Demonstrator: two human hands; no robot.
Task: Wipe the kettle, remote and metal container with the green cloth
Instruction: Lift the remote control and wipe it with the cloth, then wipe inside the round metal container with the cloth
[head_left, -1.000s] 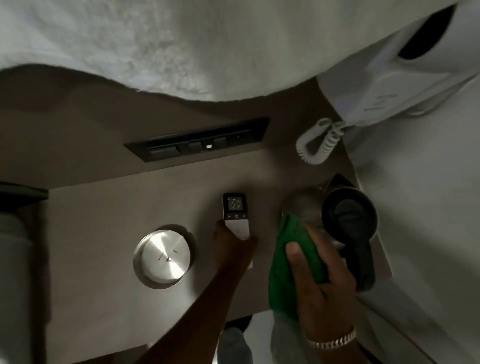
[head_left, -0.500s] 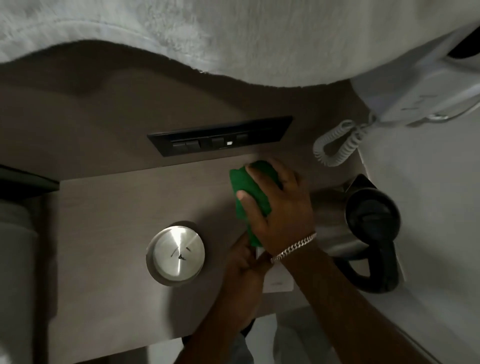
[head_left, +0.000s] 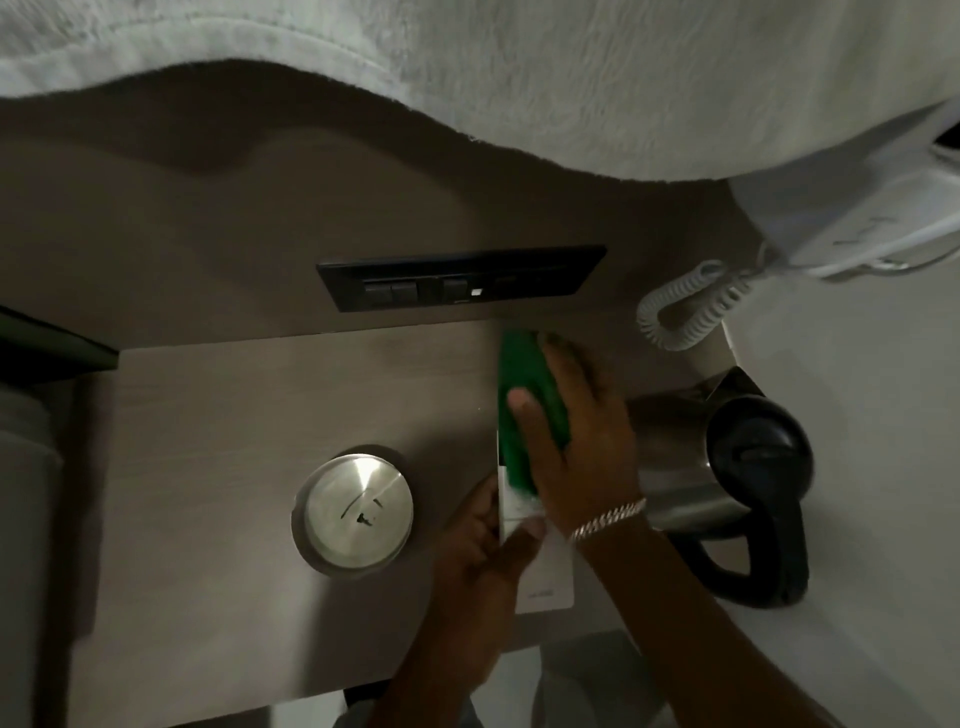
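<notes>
So we're pinning the remote (head_left: 540, 571) with our left hand (head_left: 483, 561), its long axis running away from us, while our right hand (head_left: 576, 447) is pressing the green cloth (head_left: 524, 400) flat over its far end.

This looks like a hotel room. A narrow wood-grain desk (head_left: 234, 467) is built against a matching panelled wall, with a black strip of switches and sockets (head_left: 462, 278) set in that wall just above the desk's far edge. A white wall-mounted phone (head_left: 857, 223) with a coiled cord (head_left: 685, 306) hangs above the desk's far right corner, and a steel electric kettle (head_left: 727, 467) stands at the right edge. A white fleecy textile (head_left: 467, 78) hangs across the top.
</notes>
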